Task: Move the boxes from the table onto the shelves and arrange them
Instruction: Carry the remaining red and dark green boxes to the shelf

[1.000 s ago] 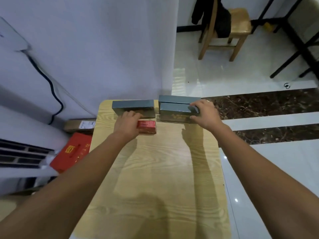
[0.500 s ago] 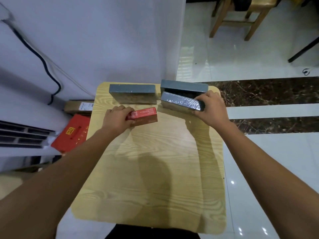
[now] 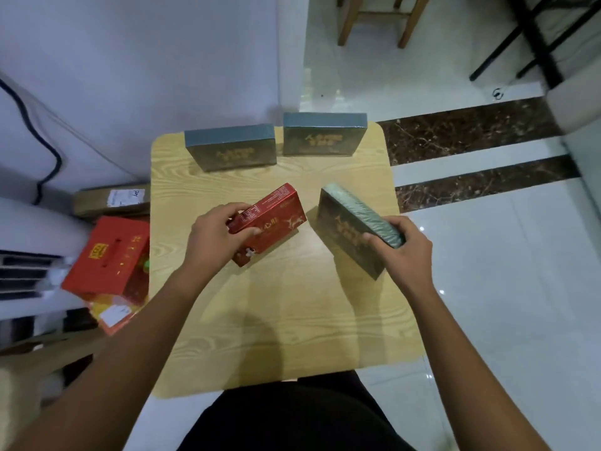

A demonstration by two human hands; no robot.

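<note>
Both arms extended over tabletop (image 3: 276, 320). Left hand (image 3: 214, 239) grips red box (image 3: 270, 222), tilted, raised. Right hand (image 3: 403, 249) grips green box (image 3: 351, 229), tilted. Two more green boxes (image 3: 231, 151) (image 3: 323, 135) upright at far edge. Three green, one red.

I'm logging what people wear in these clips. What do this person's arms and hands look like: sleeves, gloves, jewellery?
The left arm and right arm are bare to the frame edge, no sleeve showing. The left hand and right hand wear no gloves, and no watch, ring or bracelet is visible. A black garment shows at the bottom.
</note>
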